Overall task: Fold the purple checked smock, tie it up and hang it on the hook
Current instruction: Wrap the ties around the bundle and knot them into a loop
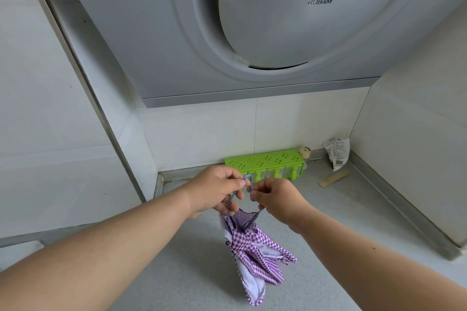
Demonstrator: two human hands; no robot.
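Observation:
The purple checked smock (pixel 255 255) hangs as a tied bundle below my hands, its white lining showing. A thin blue-striped loop (pixel 249 179) rises from the bundle. My left hand (pixel 217 189) pinches the loop's left side and my right hand (pixel 275 199) pinches its right side, holding it spread. Right behind the loop sits a green hook rack (pixel 265 160) with several pegs along its front, at the foot of the tiled wall. The loop's top is level with the leftmost pegs; whether it touches one I cannot tell.
A grey range hood (pixel 252 33) fills the upper view. Beside the rack stand a small round jar (pixel 306 153), a crumpled white packet (pixel 337 153) and a flat wooden piece (pixel 333 179) on the grey counter (pixel 341 222). White tiled walls close both sides.

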